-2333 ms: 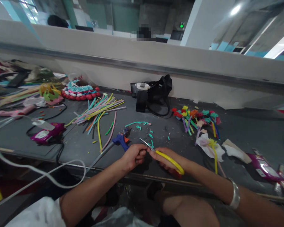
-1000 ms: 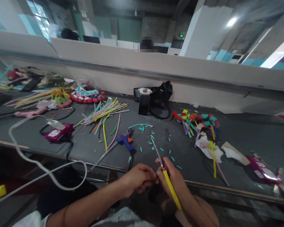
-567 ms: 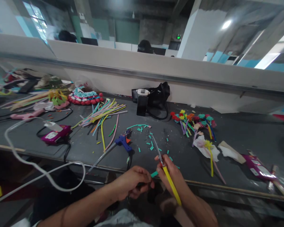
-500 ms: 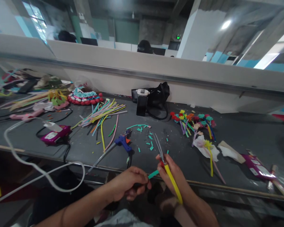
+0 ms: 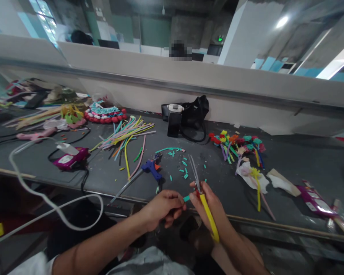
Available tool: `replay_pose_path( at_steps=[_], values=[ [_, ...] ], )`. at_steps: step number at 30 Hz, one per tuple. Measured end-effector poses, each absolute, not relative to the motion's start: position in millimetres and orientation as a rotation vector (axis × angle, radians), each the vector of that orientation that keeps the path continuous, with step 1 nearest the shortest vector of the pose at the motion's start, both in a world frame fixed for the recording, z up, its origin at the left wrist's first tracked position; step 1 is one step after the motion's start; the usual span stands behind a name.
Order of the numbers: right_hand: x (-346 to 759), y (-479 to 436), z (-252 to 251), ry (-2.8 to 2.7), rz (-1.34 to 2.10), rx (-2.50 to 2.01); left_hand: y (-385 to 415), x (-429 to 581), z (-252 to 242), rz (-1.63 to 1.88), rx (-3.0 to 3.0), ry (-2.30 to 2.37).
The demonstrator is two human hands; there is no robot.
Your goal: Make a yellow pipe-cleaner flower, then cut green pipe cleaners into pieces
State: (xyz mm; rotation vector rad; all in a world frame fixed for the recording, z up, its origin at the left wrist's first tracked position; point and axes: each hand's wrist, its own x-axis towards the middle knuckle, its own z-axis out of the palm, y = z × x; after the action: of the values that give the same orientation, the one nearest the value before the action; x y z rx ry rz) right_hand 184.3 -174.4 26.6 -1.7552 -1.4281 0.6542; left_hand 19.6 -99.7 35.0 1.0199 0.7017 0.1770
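Note:
My left hand (image 5: 167, 208) pinches a short green strip (image 5: 187, 198) near the table's front edge. The strip's other end meets the fingertips of my right hand (image 5: 208, 204). That hand also grips scissors with yellow handles (image 5: 208, 217), their metal blades (image 5: 194, 170) pointing away from me over the table. Whether the blades are parted is hard to make out. Small cut green pieces (image 5: 185, 176) lie scattered just past my hands, below a longer curved green strip (image 5: 170, 149). A blue glue gun (image 5: 152, 168) rests to the left of them.
Colourful strips (image 5: 129, 133) lie in a pile at the left, near a purple device (image 5: 71, 158) and a white cable (image 5: 31, 193). A phone (image 5: 174, 124) leans before a black bag (image 5: 199, 112). Fuzzy flowers (image 5: 235, 141) and another purple device (image 5: 313, 198) are at the right.
My hands have drawn closer together and moved slightly up in the view. Less of the green strip shows between them. The whole view has shifted a little.

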Motion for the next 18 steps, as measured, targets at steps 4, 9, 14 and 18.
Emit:
replay_pose_path(
  at_steps=[4,9,14,18],
  values=[
    [188,-191,38,-1.465,0.786,-1.728,-95,20,40,0.304,0.973,0.714],
    [182,-214,63,-1.521,0.941,-1.701,-89,23,40,0.382,0.961,0.709],
    [174,-214,58,-1.489,0.882,-1.735,-92,31,41,0.340,0.999,0.754],
    [176,-207,40,-1.507,0.850,-1.709,-93,34,42,0.339,0.995,0.773]
  ],
)
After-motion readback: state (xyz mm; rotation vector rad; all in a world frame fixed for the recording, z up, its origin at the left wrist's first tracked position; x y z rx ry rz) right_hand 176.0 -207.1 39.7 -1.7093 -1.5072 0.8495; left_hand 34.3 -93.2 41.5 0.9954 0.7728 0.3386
